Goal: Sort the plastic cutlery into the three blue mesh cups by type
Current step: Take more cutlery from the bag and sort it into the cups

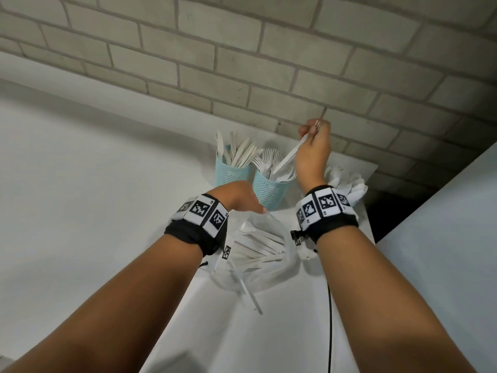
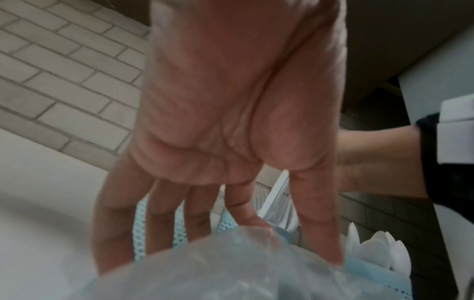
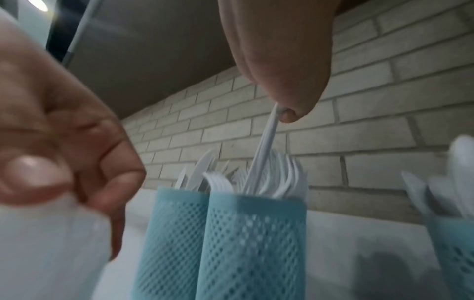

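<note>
Fingers (image 1: pixel 305 129) of our right hand (image 1: pixel 314 149) pinch a fork (image 1: pixel 290 156) over the middle cup (image 1: pixel 270 192). Our left hand (image 1: pixel 239 196) grips the clear container (image 1: pixel 228 278).

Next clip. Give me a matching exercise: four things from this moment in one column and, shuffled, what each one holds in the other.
Column one:
1. left mesh cup
2. middle mesh cup
3. right hand
4. clear bowl

Column two:
A. single fork
B. mixed cutlery
C. knives
D. forks

Pairs: 1-C, 2-D, 3-A, 4-B.
</note>
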Demonstrator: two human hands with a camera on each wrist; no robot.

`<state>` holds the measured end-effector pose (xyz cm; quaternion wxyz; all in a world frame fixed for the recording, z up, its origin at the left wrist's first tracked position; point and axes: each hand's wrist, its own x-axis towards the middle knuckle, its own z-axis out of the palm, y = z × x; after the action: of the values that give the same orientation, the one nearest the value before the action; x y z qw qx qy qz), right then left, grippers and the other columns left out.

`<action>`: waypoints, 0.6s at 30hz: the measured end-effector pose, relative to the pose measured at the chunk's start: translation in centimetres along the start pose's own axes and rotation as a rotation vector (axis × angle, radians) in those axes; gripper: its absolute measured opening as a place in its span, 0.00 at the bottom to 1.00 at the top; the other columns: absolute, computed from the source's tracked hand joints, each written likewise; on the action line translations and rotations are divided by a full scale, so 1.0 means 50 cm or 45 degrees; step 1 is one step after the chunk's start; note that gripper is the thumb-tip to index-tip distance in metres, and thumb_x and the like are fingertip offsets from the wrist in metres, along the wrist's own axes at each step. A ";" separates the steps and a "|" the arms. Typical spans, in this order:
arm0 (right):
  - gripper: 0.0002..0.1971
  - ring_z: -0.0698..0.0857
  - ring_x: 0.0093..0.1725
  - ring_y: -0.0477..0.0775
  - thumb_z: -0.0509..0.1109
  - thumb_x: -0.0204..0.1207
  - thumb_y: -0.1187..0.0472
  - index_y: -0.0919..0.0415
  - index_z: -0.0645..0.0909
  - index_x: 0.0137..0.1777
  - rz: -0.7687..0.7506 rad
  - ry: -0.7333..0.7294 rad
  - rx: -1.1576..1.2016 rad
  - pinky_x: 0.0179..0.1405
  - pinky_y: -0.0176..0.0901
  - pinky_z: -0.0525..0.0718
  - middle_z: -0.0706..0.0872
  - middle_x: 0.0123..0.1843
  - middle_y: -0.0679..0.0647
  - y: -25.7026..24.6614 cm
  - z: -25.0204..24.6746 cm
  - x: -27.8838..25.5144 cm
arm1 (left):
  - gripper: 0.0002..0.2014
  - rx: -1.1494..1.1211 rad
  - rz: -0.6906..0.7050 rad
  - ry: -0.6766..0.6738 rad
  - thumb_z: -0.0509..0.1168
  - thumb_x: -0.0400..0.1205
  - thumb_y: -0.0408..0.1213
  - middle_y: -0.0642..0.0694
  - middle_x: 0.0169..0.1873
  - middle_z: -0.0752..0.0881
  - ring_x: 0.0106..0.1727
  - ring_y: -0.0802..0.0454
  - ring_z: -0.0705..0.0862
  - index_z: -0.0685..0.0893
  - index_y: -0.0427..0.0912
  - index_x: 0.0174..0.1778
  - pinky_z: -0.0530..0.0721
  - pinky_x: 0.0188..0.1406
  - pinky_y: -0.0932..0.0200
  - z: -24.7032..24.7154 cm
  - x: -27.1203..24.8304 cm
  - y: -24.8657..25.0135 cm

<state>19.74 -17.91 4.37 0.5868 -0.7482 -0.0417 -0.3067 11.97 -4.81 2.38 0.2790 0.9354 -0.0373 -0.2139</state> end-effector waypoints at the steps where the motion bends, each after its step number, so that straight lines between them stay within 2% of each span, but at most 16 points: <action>1: 0.12 0.79 0.47 0.51 0.49 0.85 0.68 0.65 0.74 0.53 0.001 -0.045 -0.107 0.44 0.30 0.73 0.83 0.47 0.58 0.015 0.005 -0.010 | 0.22 -0.001 -0.013 -0.015 0.68 0.78 0.48 0.44 0.67 0.79 0.64 0.46 0.79 0.80 0.39 0.64 0.72 0.53 0.60 0.000 -0.003 -0.003; 2: 0.12 0.80 0.51 0.54 0.49 0.85 0.68 0.68 0.75 0.55 -0.008 -0.085 -0.208 0.45 0.30 0.72 0.83 0.52 0.61 0.027 0.007 -0.020 | 0.23 -0.003 -0.021 -0.017 0.70 0.77 0.45 0.44 0.68 0.78 0.66 0.45 0.77 0.78 0.40 0.66 0.72 0.52 0.60 -0.001 -0.007 -0.006; 3: 0.13 0.80 0.57 0.58 0.50 0.85 0.67 0.69 0.75 0.57 -0.027 -0.118 -0.299 0.51 0.33 0.72 0.82 0.58 0.63 0.040 0.008 -0.026 | 0.25 -0.007 -0.030 -0.016 0.71 0.77 0.43 0.44 0.69 0.76 0.66 0.45 0.77 0.76 0.40 0.68 0.73 0.52 0.60 -0.001 -0.010 -0.009; 4: 0.13 0.77 0.65 0.62 0.50 0.85 0.66 0.69 0.76 0.58 -0.047 -0.154 -0.396 0.61 0.38 0.72 0.79 0.63 0.65 0.047 0.009 -0.033 | 0.26 -0.010 -0.041 -0.020 0.72 0.76 0.40 0.43 0.69 0.76 0.66 0.44 0.77 0.73 0.40 0.70 0.74 0.52 0.59 -0.001 -0.011 -0.013; 5: 0.14 0.70 0.73 0.64 0.50 0.85 0.66 0.67 0.77 0.59 -0.059 -0.202 -0.516 0.71 0.47 0.68 0.75 0.69 0.65 0.051 0.009 -0.039 | 0.28 -0.007 -0.058 -0.026 0.72 0.76 0.38 0.43 0.69 0.75 0.66 0.43 0.77 0.71 0.40 0.71 0.76 0.54 0.57 0.000 -0.011 -0.018; 6: 0.14 0.62 0.79 0.64 0.50 0.85 0.65 0.64 0.77 0.59 -0.074 -0.268 -0.672 0.77 0.55 0.61 0.72 0.74 0.63 0.053 0.010 -0.044 | 0.29 -0.004 -0.073 -0.033 0.72 0.76 0.36 0.43 0.69 0.75 0.67 0.43 0.77 0.70 0.39 0.72 0.77 0.57 0.55 0.001 -0.012 -0.023; 8: 0.15 0.49 0.83 0.62 0.49 0.86 0.62 0.58 0.76 0.61 -0.123 -0.409 -0.959 0.79 0.60 0.48 0.63 0.81 0.59 0.059 0.007 -0.057 | 0.29 0.010 -0.093 -0.034 0.71 0.76 0.32 0.43 0.69 0.75 0.66 0.42 0.78 0.69 0.39 0.72 0.78 0.59 0.53 0.002 -0.015 -0.032; 9: 0.15 0.46 0.83 0.62 0.49 0.86 0.60 0.56 0.76 0.62 -0.131 -0.471 -1.051 0.79 0.61 0.45 0.59 0.83 0.58 0.065 0.004 -0.062 | 0.28 0.016 -0.096 -0.014 0.70 0.76 0.30 0.42 0.68 0.75 0.66 0.42 0.78 0.69 0.40 0.72 0.77 0.57 0.54 0.003 -0.014 -0.037; 13: 0.15 0.40 0.83 0.65 0.52 0.85 0.54 0.52 0.74 0.67 -0.081 -0.649 -1.232 0.79 0.65 0.41 0.48 0.85 0.59 0.067 -0.007 -0.069 | 0.25 -0.046 -0.067 0.096 0.63 0.76 0.22 0.42 0.66 0.76 0.56 0.46 0.77 0.71 0.42 0.69 0.75 0.47 0.58 0.007 -0.014 -0.049; 15: 0.17 0.43 0.83 0.64 0.59 0.82 0.54 0.51 0.73 0.70 -0.104 -0.643 -1.234 0.79 0.63 0.45 0.49 0.85 0.60 0.039 -0.013 -0.070 | 0.20 -0.057 -0.012 0.110 0.64 0.75 0.20 0.43 0.62 0.77 0.53 0.47 0.76 0.74 0.45 0.58 0.76 0.43 0.59 0.009 -0.014 -0.053; 16: 0.17 0.51 0.82 0.64 0.61 0.80 0.56 0.53 0.74 0.69 -0.147 -0.594 -1.166 0.78 0.60 0.51 0.55 0.83 0.60 0.018 -0.017 -0.071 | 0.16 -0.049 0.024 0.120 0.65 0.74 0.20 0.44 0.58 0.77 0.52 0.48 0.76 0.75 0.46 0.48 0.76 0.40 0.62 0.008 -0.015 -0.053; 17: 0.15 0.62 0.77 0.63 0.62 0.79 0.59 0.55 0.77 0.65 -0.198 -0.540 -1.051 0.74 0.55 0.61 0.66 0.78 0.61 -0.004 -0.022 -0.073 | 0.15 -0.038 0.045 0.120 0.65 0.74 0.19 0.45 0.54 0.77 0.50 0.48 0.76 0.75 0.47 0.40 0.74 0.35 0.64 0.008 -0.016 -0.054; 18: 0.11 0.73 0.67 0.60 0.62 0.78 0.61 0.59 0.80 0.57 -0.228 -0.493 -0.908 0.65 0.51 0.71 0.77 0.67 0.60 -0.025 -0.028 -0.079 | 0.16 -0.034 0.060 0.122 0.65 0.74 0.19 0.46 0.49 0.78 0.49 0.48 0.76 0.74 0.47 0.34 0.72 0.32 0.66 0.008 -0.017 -0.053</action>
<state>15.44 -17.63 3.63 0.2431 -0.9420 -0.1073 -0.2052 10.90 -2.61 0.98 0.2978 0.9397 -0.0429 -0.1627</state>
